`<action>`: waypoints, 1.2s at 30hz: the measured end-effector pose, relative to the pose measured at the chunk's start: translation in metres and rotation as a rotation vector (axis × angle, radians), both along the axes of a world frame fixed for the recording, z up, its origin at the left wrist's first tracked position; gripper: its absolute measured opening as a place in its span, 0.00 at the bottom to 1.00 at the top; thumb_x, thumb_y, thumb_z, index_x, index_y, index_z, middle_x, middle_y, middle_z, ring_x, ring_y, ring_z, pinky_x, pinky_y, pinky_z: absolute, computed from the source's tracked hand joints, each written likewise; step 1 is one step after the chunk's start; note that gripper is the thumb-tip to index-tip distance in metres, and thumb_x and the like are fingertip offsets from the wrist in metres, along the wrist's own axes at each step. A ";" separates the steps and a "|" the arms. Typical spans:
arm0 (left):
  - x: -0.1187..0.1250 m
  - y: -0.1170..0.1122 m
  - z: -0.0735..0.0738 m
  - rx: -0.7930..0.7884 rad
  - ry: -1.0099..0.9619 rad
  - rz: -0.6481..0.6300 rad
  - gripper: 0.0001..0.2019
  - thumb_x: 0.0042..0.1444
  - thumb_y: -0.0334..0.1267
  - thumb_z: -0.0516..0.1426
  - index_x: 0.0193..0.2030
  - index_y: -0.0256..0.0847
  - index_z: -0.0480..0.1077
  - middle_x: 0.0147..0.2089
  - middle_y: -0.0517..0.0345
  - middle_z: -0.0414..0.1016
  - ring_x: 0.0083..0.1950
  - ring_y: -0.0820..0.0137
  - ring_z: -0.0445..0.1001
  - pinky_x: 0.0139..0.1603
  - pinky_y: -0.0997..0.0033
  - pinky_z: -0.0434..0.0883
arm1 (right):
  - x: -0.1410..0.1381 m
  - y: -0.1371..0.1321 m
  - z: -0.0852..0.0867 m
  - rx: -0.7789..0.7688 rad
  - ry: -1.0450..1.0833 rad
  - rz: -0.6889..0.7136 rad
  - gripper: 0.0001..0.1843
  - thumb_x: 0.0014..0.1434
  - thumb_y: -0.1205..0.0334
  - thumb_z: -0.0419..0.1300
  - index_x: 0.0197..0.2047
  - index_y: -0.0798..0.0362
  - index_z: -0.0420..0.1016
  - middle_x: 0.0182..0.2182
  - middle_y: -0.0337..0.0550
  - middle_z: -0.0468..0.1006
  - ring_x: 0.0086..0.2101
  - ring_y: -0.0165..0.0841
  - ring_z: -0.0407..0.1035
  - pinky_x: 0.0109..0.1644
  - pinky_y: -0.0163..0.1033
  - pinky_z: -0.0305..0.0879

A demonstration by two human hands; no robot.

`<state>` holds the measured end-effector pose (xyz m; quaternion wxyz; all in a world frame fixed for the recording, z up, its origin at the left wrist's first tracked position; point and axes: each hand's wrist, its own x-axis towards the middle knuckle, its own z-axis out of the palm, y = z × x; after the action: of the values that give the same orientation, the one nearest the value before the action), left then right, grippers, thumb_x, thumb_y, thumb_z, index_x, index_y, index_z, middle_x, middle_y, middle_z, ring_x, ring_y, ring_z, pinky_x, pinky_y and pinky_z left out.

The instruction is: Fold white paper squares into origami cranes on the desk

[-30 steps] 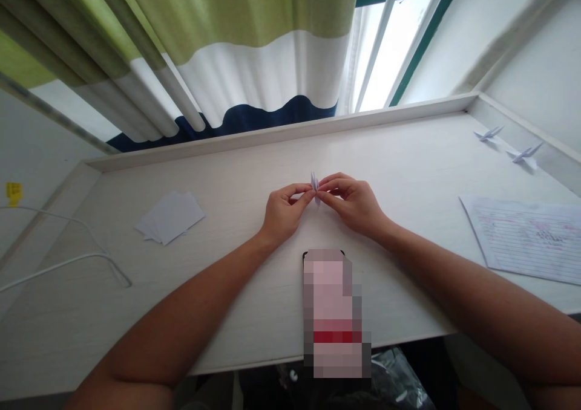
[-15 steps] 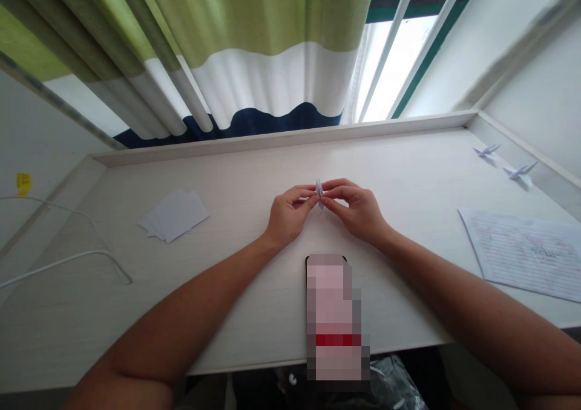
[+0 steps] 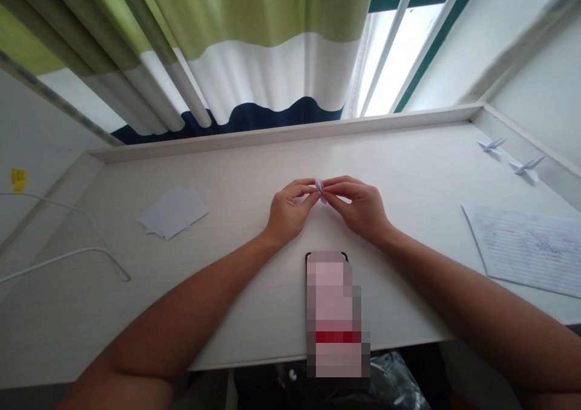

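Observation:
A small folded white paper piece is pinched between both hands at the middle of the white desk. My left hand grips its left side with thumb and fingers closed. From the right, my right hand pinches it the same way. Most of the paper is hidden by the fingertips. Both forearms rest on the desk.
A phone lies at the desk's front edge between my arms. A small stack of white paper squares sits left. Two folded paper cranes stand far right, near a lined written sheet. A white cable loops at left.
The paper piece has been pressed lower between the fingertips, with less of it showing. Both hands stay in place.

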<state>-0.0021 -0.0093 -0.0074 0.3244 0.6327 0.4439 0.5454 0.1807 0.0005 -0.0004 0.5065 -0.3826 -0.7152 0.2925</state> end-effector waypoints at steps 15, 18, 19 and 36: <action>0.000 0.003 -0.006 0.021 -0.024 -0.032 0.04 0.63 0.36 0.65 0.37 0.41 0.81 0.46 0.52 0.82 0.45 0.69 0.81 0.46 0.68 0.82 | -0.002 0.003 -0.002 -0.276 0.229 0.023 0.10 0.57 0.53 0.76 0.38 0.49 0.86 0.41 0.46 0.89 0.43 0.41 0.83 0.54 0.53 0.80; 0.001 0.003 -0.007 0.021 -0.043 -0.036 0.05 0.63 0.38 0.66 0.38 0.41 0.81 0.47 0.52 0.81 0.45 0.69 0.81 0.46 0.68 0.82 | -0.003 0.002 -0.001 -0.301 0.257 0.032 0.13 0.55 0.51 0.77 0.38 0.50 0.87 0.39 0.46 0.89 0.42 0.40 0.83 0.54 0.53 0.81; 0.001 0.003 -0.007 0.019 -0.049 -0.038 0.05 0.63 0.38 0.66 0.38 0.41 0.81 0.47 0.52 0.81 0.45 0.68 0.81 0.46 0.68 0.82 | -0.003 0.002 -0.002 -0.298 0.255 0.041 0.12 0.55 0.51 0.76 0.38 0.50 0.87 0.40 0.46 0.89 0.42 0.40 0.83 0.54 0.53 0.81; 0.003 0.002 -0.003 -0.115 -0.194 -0.060 0.09 0.58 0.38 0.69 0.39 0.41 0.74 0.39 0.57 0.80 0.41 0.71 0.80 0.48 0.68 0.78 | -0.002 0.007 -0.006 -0.272 0.249 0.050 0.15 0.57 0.56 0.74 0.37 0.48 0.71 0.33 0.39 0.82 0.35 0.34 0.77 0.43 0.45 0.76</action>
<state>0.0006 -0.0077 -0.0106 0.4178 0.5706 0.4217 0.5675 0.1788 0.0070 -0.0059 0.5273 -0.3903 -0.6103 0.4440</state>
